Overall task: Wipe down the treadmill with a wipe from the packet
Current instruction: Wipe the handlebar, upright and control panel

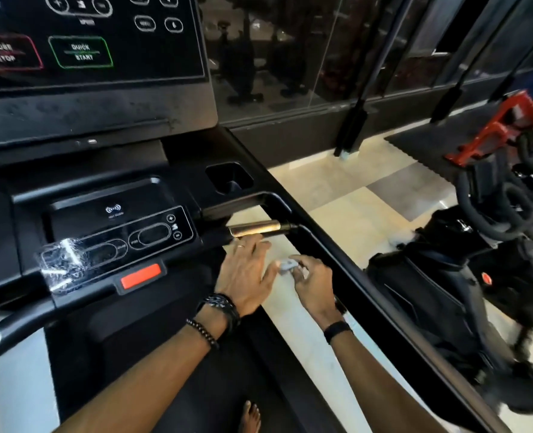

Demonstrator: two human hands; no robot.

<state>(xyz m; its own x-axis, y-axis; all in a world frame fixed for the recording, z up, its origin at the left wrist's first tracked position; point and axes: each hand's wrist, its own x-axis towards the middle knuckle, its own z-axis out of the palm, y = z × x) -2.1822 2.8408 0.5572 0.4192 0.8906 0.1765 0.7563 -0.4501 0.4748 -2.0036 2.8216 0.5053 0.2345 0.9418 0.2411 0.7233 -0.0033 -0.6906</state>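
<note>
A bare foot point(250, 415) stands at the bottom, on the dark belt point(227, 385) of the treadmill. Two arms reach up from there. The left arm wears a bead bracelet point(203, 332) and a dark watch point(219, 304). The right arm wears a thin black band point(337, 331).

The left hand point(246, 276) has its grip wide, with flat, straight fingers spread out. It sits just under the gold handle bar point(255, 229) and holds nothing. The right hand point(313, 284) is just beside it. Its grip is narrow: the fingertips pinch a small, pale, scrunched wipe point(285, 265). The wipe sits between the two hands, over the light floor point(337, 214) seen through the gap by the side rail point(368, 282). It is blurry, so I cannot tell if the left hand touches it.

To the left is a red stop button point(140, 276). Above it is a small button panel point(118, 242) with shiny, crinkled plastic film point(60, 264) on its left end. A bit farther up is a square cup hole point(229, 181).

Higher still is the big black screen point(87, 35), with a green "quick start" box point(80, 52) and a red "pause stop" box point(7, 52).

On the right stands a dark gym machine point(462, 276) with red parts point(502, 129) on top. Far back is a dark glass wall point(305, 51).
</note>
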